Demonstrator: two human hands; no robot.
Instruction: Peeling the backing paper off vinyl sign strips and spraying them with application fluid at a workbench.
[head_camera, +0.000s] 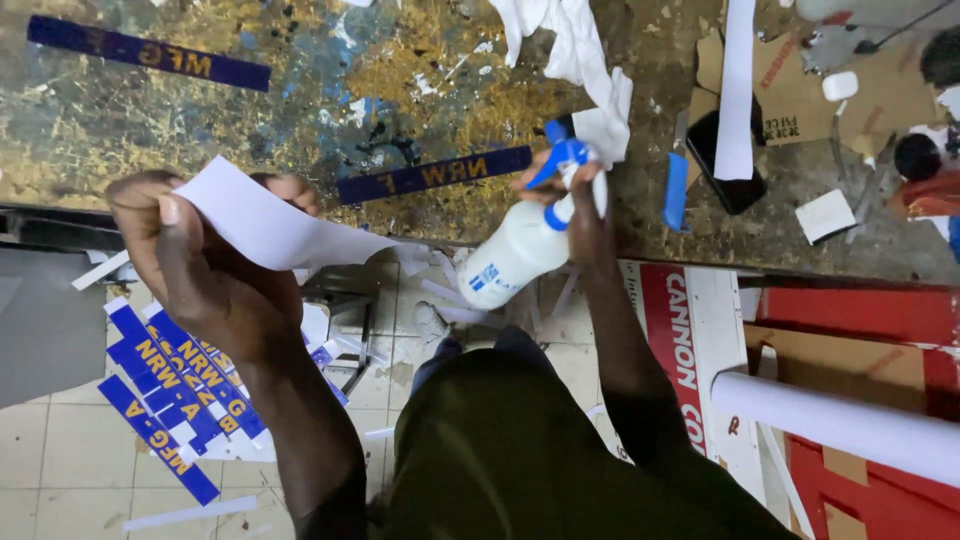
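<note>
Left hand (205, 270) pinches a thin, floppy white backing sheet (275, 228) near the bench edge; right hand (580, 195) wraps the white spray bottle (515, 255) by its blue trigger neck, probably light and slick.

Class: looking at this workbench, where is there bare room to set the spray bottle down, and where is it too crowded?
Free: the paint-stained bench top between the upper blue strip and the lower blue strip. Crowded: the right end, with the white cloth, blue knife, phone and cardboard. The right hand holds the spray bottle.
</note>
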